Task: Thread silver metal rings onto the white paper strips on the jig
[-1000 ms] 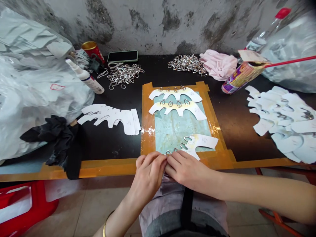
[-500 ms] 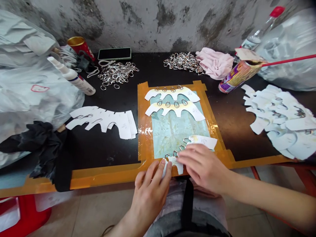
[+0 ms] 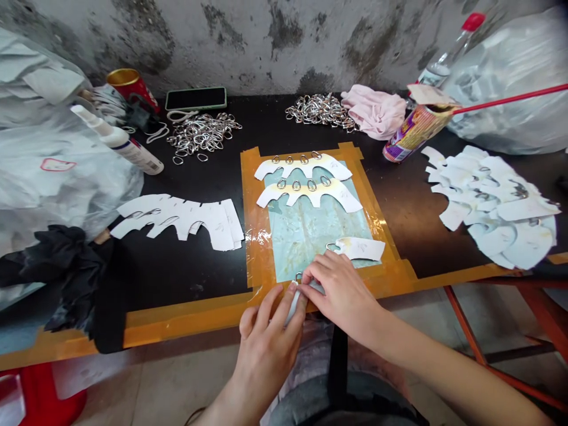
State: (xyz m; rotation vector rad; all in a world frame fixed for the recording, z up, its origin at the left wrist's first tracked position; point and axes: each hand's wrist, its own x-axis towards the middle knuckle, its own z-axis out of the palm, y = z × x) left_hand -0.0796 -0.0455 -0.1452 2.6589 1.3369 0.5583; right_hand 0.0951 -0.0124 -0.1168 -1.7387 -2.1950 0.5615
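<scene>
Head view: both of my hands are at the near edge of the table (image 3: 213, 177), on the blue-green mat (image 3: 310, 234) framed with orange tape (image 3: 251, 236). My right hand (image 3: 341, 293) is clenched, thumb and forefinger pinching the near end of a white cut piece (image 3: 360, 248) just beside a small metal ring (image 3: 298, 276) fixed to it. The piece's far right end lies flat on the mat. My left hand (image 3: 266, 349) has its fingers stretched along the piece's near left tip, touching it. I cannot tell whether they grip or only press.

Farther along the mat lie two ringed pieces (image 3: 310, 194), one behind the other. A stack of blank pieces (image 3: 186, 219) lies to the left, and a loose pile of pieces (image 3: 492, 201) sits far right.

Two heaps of rings (image 3: 202, 131) lie near the far wall, with a dark phone (image 3: 195, 98) and a pink cloth (image 3: 375, 111). The tipped colourful can (image 3: 415, 131) carries print too small to read. The red-outlined tag (image 3: 57, 164) on the plastic bag (image 3: 53, 195) at left is also illegible, as are the faint pen marks on the pieces. A white spray bottle (image 3: 119, 145) lies beside that bag.
</scene>
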